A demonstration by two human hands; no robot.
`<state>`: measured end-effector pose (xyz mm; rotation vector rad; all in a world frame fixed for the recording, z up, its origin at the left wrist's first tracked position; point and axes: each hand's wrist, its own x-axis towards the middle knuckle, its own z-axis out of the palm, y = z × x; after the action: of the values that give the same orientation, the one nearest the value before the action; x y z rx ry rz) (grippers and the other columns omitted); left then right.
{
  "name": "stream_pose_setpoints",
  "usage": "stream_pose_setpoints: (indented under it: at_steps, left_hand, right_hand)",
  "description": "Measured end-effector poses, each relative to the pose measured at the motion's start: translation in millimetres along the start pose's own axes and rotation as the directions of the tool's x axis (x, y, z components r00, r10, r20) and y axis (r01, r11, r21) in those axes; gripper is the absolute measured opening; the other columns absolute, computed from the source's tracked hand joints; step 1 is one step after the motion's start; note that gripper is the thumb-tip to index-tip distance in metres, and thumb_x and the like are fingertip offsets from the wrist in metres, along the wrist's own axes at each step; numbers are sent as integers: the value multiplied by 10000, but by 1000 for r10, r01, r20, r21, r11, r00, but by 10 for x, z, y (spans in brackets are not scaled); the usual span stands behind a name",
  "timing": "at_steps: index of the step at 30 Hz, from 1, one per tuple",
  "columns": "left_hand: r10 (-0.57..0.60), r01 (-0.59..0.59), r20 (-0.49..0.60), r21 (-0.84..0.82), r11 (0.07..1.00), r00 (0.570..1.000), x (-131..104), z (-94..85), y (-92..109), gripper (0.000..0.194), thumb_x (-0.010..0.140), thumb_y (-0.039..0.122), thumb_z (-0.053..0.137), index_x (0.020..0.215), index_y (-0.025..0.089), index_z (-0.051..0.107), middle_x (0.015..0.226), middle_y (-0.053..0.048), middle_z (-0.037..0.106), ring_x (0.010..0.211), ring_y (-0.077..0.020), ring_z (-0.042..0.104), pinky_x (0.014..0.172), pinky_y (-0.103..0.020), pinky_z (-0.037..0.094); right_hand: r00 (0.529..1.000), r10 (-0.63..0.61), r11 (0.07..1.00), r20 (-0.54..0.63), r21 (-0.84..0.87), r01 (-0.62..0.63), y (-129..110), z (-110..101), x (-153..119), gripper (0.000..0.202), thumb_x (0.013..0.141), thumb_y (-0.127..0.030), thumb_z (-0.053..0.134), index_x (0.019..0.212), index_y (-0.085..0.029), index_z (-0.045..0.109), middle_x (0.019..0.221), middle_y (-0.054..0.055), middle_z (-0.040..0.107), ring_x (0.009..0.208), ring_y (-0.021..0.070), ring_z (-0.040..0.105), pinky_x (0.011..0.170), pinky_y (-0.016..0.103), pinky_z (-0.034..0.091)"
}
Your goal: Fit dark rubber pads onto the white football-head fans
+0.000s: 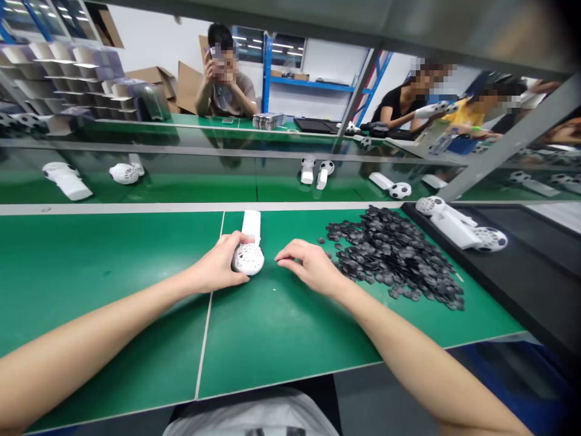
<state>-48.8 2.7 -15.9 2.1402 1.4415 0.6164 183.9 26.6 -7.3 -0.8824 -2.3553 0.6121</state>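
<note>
My left hand is wrapped round the round, vented head of a white handheld fan, which lies on the green table with its handle pointing away from me. No black patches show on the top of this head. To its right, my right hand is closed in a pinch, apart from the fan. A dark sliver shows at its fingertips, looking like a small black piece. Beyond that hand spreads a heap of small black flat pieces.
On the right, a black tray holds white fans with black ball patches. More fans lie along the green conveyor behind a pale rail. A slanted grey post stands at right. Several people sit beyond.
</note>
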Motion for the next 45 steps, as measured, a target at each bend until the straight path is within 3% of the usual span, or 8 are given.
stream_pose_setpoints:
  at_steps: [5,10,21,25,29,32,39,45]
  left_hand:
    - [26,-27,62,21,999,998,-31,-28,46,654,637,261,620,1234,227,354,1216,-73,441,1157,-277,364,967,-428,345]
    - [-41,42,61,-21,999,997,-46,-5,71,628,667,432,628,1208,228,381,1184,-75,446,1119,-291,392,937,-438,358]
    - [-155,152,-12,-144,978,988,-45,152,131,468,682,360,546,1108,250,388,1127,-53,430,1113,-281,366,925,-447,352]
    - [-7,8,41,-19,1000,999,-54,89,47,596,686,366,577,1224,263,343,1198,-70,408,1135,-290,349,957,-458,321]
    - [196,-234,210,175,956,958,42,-92,-32,717,664,402,652,1296,323,323,1238,-59,442,1129,-301,374,925,-432,347]
    - [337,-377,179,296,878,924,163,-87,13,678,590,576,671,1147,245,474,1134,-77,516,1176,-337,335,966,-465,291]
    - [395,-415,128,328,849,910,299,181,184,575,659,638,578,960,159,474,1150,-141,496,1167,-306,387,963,-433,315]
    - [416,-464,207,399,791,886,395,104,303,707,680,690,499,1196,209,456,1151,-110,502,1030,-300,437,886,-429,339]
  right_hand:
    - [999,43,966,18,254,-46,-131,151,99,108,809,-210,547,844,-192,647,832,0,662,763,112,588,719,237,443]
    - [1000,16,964,14,265,-19,-141,265,176,47,758,-189,613,773,-180,656,795,7,644,766,116,582,749,254,434]
    - [979,184,856,88,475,-203,-83,387,286,169,673,-241,680,664,-154,536,648,-36,550,607,91,491,590,224,401]
    - [957,260,868,126,403,-289,95,237,275,187,712,-326,636,704,-155,560,677,-17,585,627,102,515,603,234,415]
    - [857,465,860,-220,-118,-497,494,-154,112,113,748,-246,593,814,-159,621,834,52,615,718,136,543,702,283,417]
    - [819,510,770,-262,-285,-570,744,-345,-18,138,734,-234,611,838,-148,640,858,86,610,721,156,556,698,292,417]
    - [873,448,842,-192,-237,-484,702,-327,-86,93,741,-189,582,818,-188,634,675,4,612,628,128,556,656,258,427]
    - [918,388,889,-87,297,-348,383,-231,-179,191,781,-289,537,932,-186,594,756,1,618,602,102,562,590,241,469]
